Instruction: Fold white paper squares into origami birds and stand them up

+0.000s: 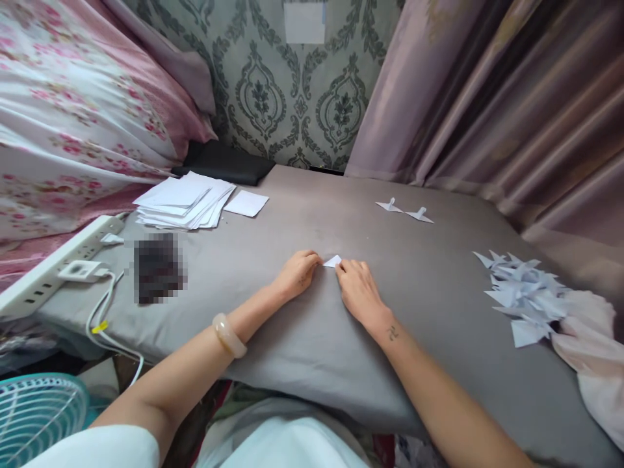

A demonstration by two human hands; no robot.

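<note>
A small piece of white paper (333,261), folded to a triangle, lies on the grey cloth between my hands. My left hand (298,272), its fingers pressed together, pinches the left corner. The right corner is under the curled fingers of my right hand (359,287), which hide part of it. Further back on the right rest two small folded paper shapes (389,205), each with pointed ends. A heap of similar folded white paper pieces (529,292) is at the far right. Back left stands a stack of white paper sheets (182,201), with a loose square sheet (247,203) beside it.
A white power strip (53,270) with a plugged-in charger and cable runs along the left edge. A blurred-out dark object (158,268) lies near it. A black flat item (227,164) sits at the back, a pale cloth (587,344) at right, a fan (39,416) lower left.
</note>
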